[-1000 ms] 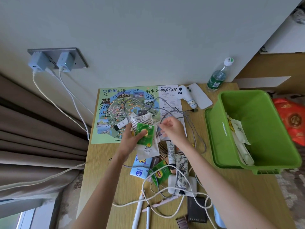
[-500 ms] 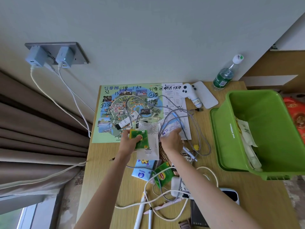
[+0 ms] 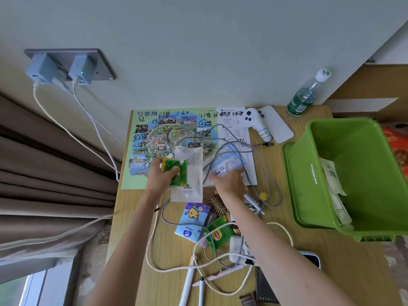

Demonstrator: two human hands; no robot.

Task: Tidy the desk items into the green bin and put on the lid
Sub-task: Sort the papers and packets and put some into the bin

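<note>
Left hand (image 3: 162,176): grips green sachet (image 3: 176,173) and white pouch (image 3: 189,168) together.
Right hand (image 3: 229,183): pinches blue packet (image 3: 227,163) (cables (image 3: 254,149) draped over it).
Bin (image 3: 306,173): on desk (image 3: 136,217), right of the clutter, uncovered.

- Both bare arms reach forward from the bottom of the view, forearms converging toward the middle.
- The left arm (image 3: 123,250) runs up and to the right; its wrist is straight.
- The left hand (image 3: 160,177) shows its back to the camera, thumb pressed on a green sachet (image 3: 177,175) and fingers curled behind it and a white packet (image 3: 191,173).
- The right arm (image 3: 276,257) runs up and to the left.
- The right hand (image 3: 229,184) is palm down, its fingers curled on a blue-and-white packet (image 3: 227,163).
- The two hands are near each other, not touching.
</note>
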